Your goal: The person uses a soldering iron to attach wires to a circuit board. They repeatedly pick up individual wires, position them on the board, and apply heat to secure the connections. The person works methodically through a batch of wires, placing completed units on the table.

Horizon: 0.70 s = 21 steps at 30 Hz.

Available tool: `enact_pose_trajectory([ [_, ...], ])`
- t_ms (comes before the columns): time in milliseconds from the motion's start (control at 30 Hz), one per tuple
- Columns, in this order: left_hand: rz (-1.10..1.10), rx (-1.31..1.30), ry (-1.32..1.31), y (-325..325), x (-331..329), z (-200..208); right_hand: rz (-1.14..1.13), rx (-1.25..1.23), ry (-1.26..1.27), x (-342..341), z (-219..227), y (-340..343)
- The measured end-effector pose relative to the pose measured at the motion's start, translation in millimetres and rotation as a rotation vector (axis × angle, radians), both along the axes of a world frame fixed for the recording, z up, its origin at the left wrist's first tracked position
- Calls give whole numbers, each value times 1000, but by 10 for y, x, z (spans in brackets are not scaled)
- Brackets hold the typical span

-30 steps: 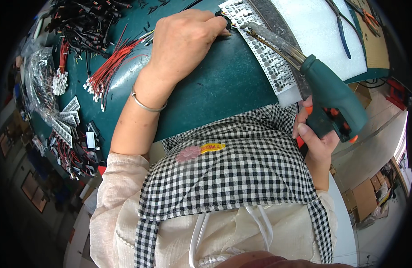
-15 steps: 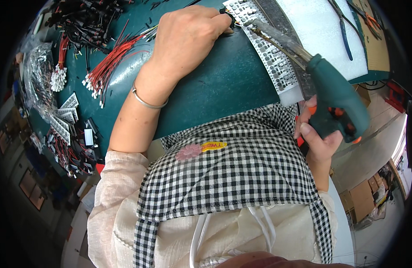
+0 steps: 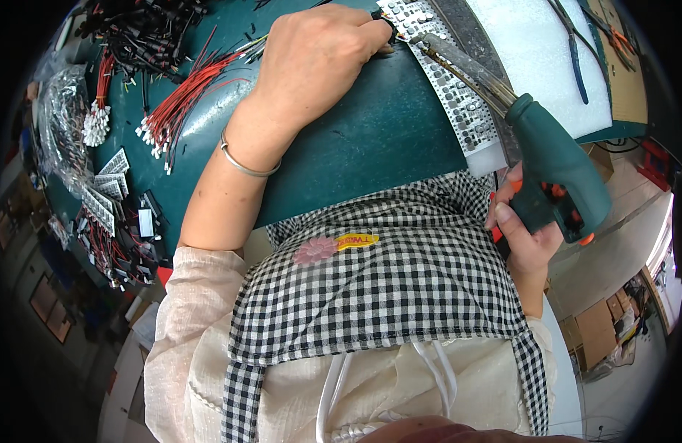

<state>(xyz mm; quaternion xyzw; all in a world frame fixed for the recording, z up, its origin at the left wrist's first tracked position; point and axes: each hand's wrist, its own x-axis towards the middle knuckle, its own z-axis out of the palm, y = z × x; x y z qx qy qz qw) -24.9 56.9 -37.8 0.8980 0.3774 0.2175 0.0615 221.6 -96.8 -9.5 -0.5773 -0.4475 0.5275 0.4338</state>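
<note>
Right grip (image 3: 529, 238) holds one soldering gun (image 3: 561, 151), left grip (image 3: 317, 63) one black part (image 3: 389, 25).

There's room by the green surface's (image 3: 355, 155) near edge, between the left arm (image 3: 226, 203) and white board (image 3: 463, 111) — but the soldering gun (image 3: 559, 144) pokes over the board, and a plastic bag (image 3: 64, 122) blocks the left edge.

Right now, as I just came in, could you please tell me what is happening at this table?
A person's right hand grips a green gun-shaped tool, its metal end over a white circuit board. The left hand seems to pinch a small black part at the board's edge; whether tool and part touch is unclear. Red wires lie to the left.
</note>
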Motion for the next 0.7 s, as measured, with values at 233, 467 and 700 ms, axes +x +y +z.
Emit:
enact_pose_trajectory([
  [233,2,4,6,-1,6,25,41,-40,37,26,32,22],
  [467,-11,24,11,9,15,10,-137,-4,69,-80,75,52],
  [700,-6,-14,-21,3,-6,26,-46,66,195,105,94,175],
])
